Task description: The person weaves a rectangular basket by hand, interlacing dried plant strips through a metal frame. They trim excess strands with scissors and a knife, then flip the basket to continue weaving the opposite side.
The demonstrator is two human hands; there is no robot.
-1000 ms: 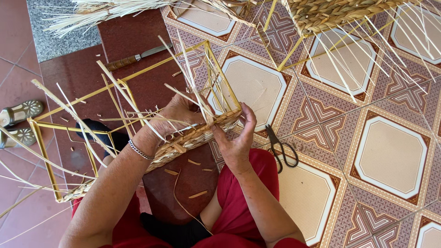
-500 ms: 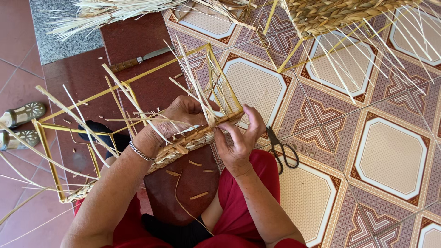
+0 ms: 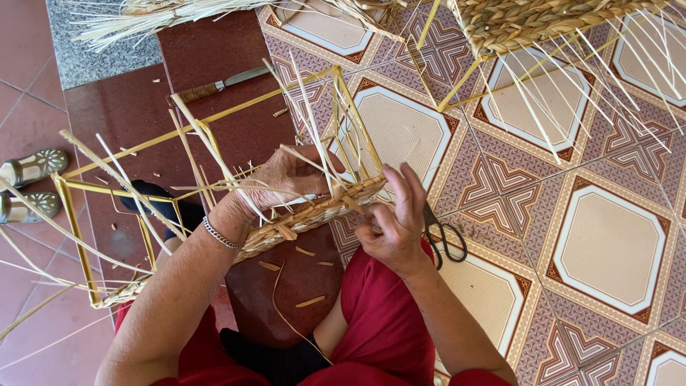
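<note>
A yellow wire frame lies across my lap, with a woven straw band running along its near bottom edge. My left hand, a silver bracelet on its wrist, reaches inside the frame and grips pale straw strands against the band. My right hand is at the band's right end near the frame's corner, fingers pinching a straw strand. Loose straw ends stick up and out from the band.
Black scissors lie on the patterned tile floor right of my right hand. A knife lies beyond the frame. A finished woven basket with yellow wire legs is at top right, a straw bundle top left, sandals at left.
The frame has tilted and shifted slightly right. My right hand moved from on top of the band to its right end, fingers now raised and pinching a strand.
</note>
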